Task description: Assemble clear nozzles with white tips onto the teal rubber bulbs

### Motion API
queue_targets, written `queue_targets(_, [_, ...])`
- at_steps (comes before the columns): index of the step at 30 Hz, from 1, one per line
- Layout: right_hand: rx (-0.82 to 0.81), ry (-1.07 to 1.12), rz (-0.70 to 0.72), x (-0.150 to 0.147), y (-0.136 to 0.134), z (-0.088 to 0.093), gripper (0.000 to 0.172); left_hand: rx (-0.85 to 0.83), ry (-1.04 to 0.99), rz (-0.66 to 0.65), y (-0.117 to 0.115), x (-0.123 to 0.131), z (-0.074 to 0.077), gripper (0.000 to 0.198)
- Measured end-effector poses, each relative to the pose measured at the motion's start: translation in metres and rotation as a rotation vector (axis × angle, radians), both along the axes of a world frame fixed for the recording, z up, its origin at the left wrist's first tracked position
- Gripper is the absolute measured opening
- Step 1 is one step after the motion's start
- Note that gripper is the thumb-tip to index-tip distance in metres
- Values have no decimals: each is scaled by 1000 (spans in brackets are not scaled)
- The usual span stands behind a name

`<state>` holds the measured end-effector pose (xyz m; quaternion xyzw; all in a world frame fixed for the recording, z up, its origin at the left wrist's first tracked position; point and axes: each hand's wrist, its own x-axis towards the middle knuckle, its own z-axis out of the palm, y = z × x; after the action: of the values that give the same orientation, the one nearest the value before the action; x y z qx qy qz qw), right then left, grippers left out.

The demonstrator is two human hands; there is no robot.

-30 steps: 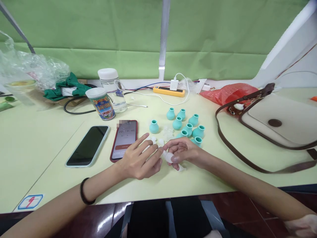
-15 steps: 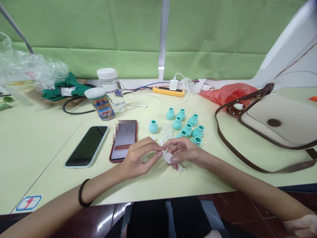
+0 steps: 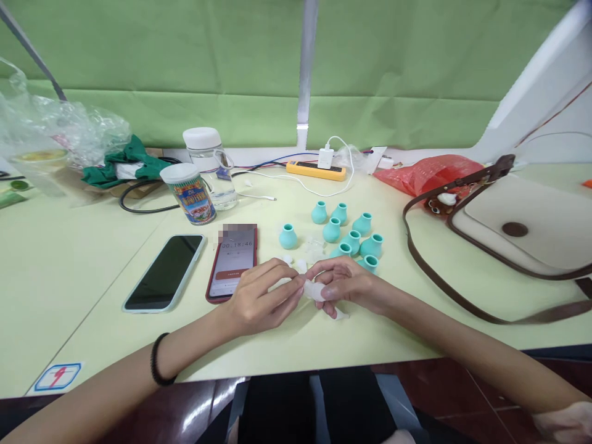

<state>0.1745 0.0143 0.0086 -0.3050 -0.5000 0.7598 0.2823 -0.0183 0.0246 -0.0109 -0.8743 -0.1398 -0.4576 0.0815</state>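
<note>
A small whitish, translucent soft piece (image 3: 315,290) sits between my hands above the table's near part. My right hand (image 3: 345,285) is closed around it, thumb pressed on its side. Thumb and fingertips of my left hand (image 3: 266,296) pinch together at its left end; what exactly they grip is too small to make out. Another whitish piece (image 3: 341,315) shows just below my right fingers. Behind my hands lie more pale, clear bits (image 3: 314,245). Several turquoise bulb-shaped pieces (image 3: 332,230) with open necks stand beyond them, and one turquoise bulb (image 3: 287,237) stands apart to the left.
Left of my hands lie a phone in a red case (image 3: 234,259) and a dark-screened phone (image 3: 165,273). A printed can (image 3: 192,196) and a clear bottle (image 3: 219,179) stand behind. A yellow power strip (image 3: 316,171) lies at the back, a cream handbag (image 3: 531,216) at right.
My left thumb and fingers have closed more tightly together at the piece's left end. My right hand keeps its hold. The whole view has shifted slightly.
</note>
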Motion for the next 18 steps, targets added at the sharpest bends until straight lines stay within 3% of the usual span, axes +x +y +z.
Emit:
queue_targets(7, [-35, 22, 17, 1, -1, 2, 30, 29, -11, 33, -2, 1, 2, 19])
queue_targets(14, [-79, 36, 38, 0, 0, 1, 26, 307, 130, 21, -3, -5, 11, 16])
queue_targets(16, [-84, 39, 46, 0, 0, 1, 25, 269, 143, -8, -5, -5, 12, 17])
queue_targets(18, [-85, 46, 57, 0, 0, 0, 25, 129, 82, -38, -7, -3, 12, 17])
